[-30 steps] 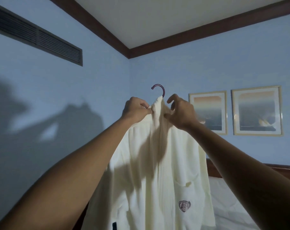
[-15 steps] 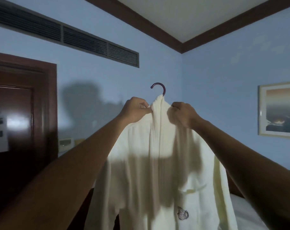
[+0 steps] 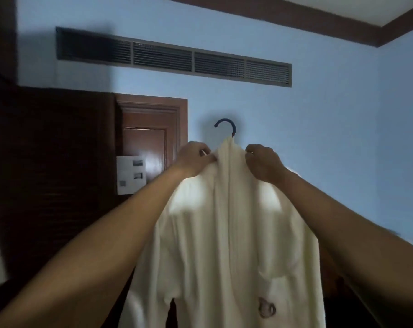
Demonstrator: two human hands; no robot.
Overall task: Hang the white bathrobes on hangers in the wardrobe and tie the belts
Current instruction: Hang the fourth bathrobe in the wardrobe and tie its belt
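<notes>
Raised before us, our left hand (image 3: 193, 157) and right hand (image 3: 263, 162) each pinch the white bathrobe (image 3: 226, 245) at its collar, the hanger (image 3: 226, 129) hook free above. Our view has swung from the bed toward the dark wardrobe (image 3: 51, 174) at far left, so hanging comes next.

Robe (image 3: 226, 245) fills centre/bottom of frame, on hanger (image 3: 226, 126) whose hook sticks up above collar. Hands either side of collar: left (image 3: 194, 159), right (image 3: 263, 163). Behind: vent (image 3: 174, 56) upper centre, door (image 3: 151, 138) w/ paper (image 3: 131, 175) centre-left.
</notes>
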